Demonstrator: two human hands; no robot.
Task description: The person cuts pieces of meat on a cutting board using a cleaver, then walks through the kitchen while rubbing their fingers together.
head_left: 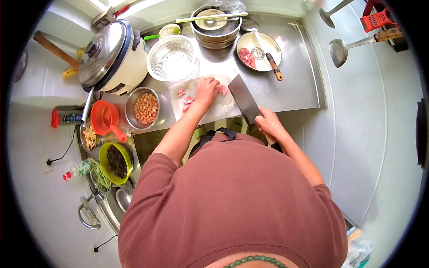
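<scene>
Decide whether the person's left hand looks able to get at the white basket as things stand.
Probably yes: the left hand is near the white basket, and nothing visible stands between them, though its fingers are at the pink meat.

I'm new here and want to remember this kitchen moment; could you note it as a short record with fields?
Left hand: by raw meat on a white board; grip unclear
Right hand: holding a cleaver, blade right of the meat
Plate: more meat pieces, plus a wooden-handled utensil
Left of board: steel bowl of bean-like pieces
</scene>
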